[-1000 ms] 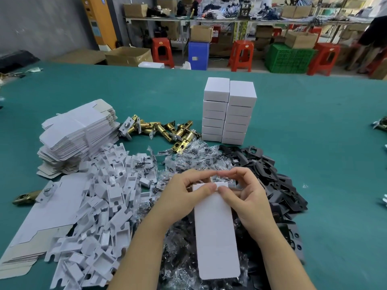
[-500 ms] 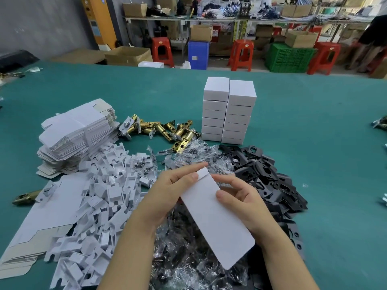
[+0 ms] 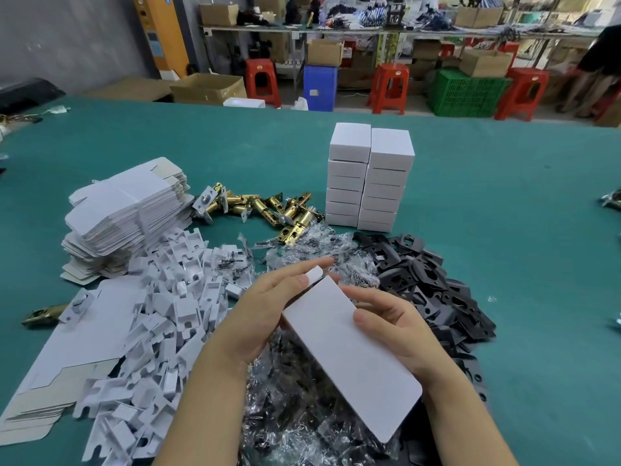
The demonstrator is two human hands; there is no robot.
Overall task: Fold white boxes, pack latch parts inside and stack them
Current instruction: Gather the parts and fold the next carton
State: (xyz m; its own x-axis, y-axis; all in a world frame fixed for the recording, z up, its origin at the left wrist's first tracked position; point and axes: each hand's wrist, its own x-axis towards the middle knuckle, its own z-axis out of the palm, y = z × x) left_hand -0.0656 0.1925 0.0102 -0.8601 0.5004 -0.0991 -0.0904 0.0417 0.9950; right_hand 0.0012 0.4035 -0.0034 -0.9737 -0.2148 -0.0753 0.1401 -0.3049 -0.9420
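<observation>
A long white box (image 3: 349, 358) lies tilted between my hands, its far end pointing up left, a small end flap sticking out there. My left hand (image 3: 268, 311) holds the box's left side near that end, fingers stretched along the flap. My right hand (image 3: 393, 327) grips the right side, thumb on the top face. Two stacks of finished white boxes (image 3: 368, 181) stand behind. Brass latch parts (image 3: 268, 208) lie left of the stacks.
A pile of flat white box blanks (image 3: 124, 210) sits at the left, white plastic inserts (image 3: 148, 317) below it. Clear screw bags (image 3: 302, 415) lie under my hands, black plates (image 3: 430, 284) to the right. The green table (image 3: 521, 230) stretches right.
The box has turned from pointing straight away from me to a slant, far end to the left. My fingers left the far end, and my right hand slid down its right side.
</observation>
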